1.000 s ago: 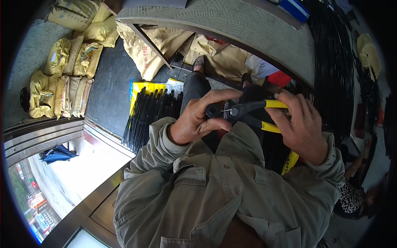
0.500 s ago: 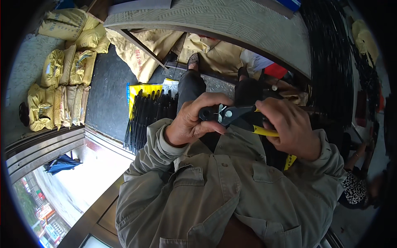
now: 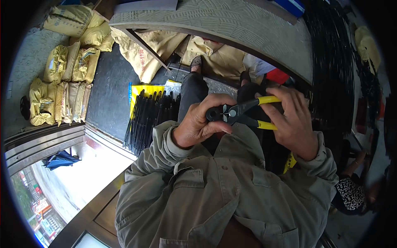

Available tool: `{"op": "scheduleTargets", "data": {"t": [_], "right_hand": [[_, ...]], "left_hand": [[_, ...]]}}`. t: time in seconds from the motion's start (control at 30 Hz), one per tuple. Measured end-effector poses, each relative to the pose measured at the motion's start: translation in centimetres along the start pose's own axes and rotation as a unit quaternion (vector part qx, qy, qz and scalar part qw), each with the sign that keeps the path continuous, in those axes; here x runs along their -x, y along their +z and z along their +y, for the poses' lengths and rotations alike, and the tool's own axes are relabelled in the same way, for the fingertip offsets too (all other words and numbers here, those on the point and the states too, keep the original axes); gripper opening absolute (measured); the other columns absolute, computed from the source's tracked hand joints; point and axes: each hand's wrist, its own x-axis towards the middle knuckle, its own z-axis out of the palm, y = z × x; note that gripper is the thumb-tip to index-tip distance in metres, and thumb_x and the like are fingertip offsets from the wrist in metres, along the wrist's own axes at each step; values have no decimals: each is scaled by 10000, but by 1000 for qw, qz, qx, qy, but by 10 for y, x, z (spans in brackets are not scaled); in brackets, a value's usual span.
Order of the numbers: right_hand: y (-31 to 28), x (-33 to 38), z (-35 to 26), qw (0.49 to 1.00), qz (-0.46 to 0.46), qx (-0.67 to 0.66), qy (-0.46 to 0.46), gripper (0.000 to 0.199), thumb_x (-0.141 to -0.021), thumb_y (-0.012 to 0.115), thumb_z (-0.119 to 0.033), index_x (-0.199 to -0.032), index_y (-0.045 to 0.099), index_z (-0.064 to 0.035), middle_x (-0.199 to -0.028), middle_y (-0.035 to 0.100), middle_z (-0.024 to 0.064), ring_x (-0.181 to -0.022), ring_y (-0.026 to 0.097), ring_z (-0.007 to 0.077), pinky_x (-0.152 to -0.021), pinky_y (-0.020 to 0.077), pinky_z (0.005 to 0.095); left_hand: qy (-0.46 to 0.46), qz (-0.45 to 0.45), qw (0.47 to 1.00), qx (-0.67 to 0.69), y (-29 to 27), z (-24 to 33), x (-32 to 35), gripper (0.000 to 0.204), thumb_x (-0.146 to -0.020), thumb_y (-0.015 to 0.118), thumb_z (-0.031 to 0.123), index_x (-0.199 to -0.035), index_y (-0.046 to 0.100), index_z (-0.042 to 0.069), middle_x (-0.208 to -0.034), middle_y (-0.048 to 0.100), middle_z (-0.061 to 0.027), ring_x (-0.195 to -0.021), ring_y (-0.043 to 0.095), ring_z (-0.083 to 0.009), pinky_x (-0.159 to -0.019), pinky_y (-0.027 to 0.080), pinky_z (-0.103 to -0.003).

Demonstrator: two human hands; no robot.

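Note:
In front of my body, my left hand grips a small black piece with a rounded, holed end between thumb and fingers. Pliers with dark jaws and yellow handle sleeves are in my right hand. Their handles stand spread apart, with my thumb and fingers around them. The pliers' head sits against the black piece, by a small bright metal bit. My left fingers partly cover the black piece, so its full shape is hidden.
To the left, a bundle of long black strips lies on a yellow sheet. Stacked yellowish sacks stand farther left. A textured table spans the far side, with more black strips at its right. Another person is at the right edge.
The pliers' handles have spread apart as my right fingers loosened. Both hands, the black piece and the pliers sit slightly farther right in the picture; the left hand keeps its hold.

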Motion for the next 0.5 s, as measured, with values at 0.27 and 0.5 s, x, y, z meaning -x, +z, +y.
{"op": "scheduleTargets", "data": {"t": [0.27, 0.5], "right_hand": [[36, 2, -11, 984, 32, -165, 57, 343, -619, 618, -3, -962, 597, -7, -981, 510, 121, -803, 555, 284, -700, 447, 354], [25, 5, 7, 909, -72, -407, 55, 237, -699, 653, -116, -905, 614, -5, -911, 541, 153, -786, 572, 258, -675, 453, 315]], "left_hand": [[27, 54, 998, -28, -4, -4, 1, 449, -823, 558, 342, -1084, 477, -14, -964, 554, -101, -789, 558, -161, -721, 423, -247], [82, 96, 989, -74, -3, -5, -6, 523, -916, 314, 424, -1074, 494, -41, -952, 580, -134, -775, 600, -200, -721, 434, -253]]}}
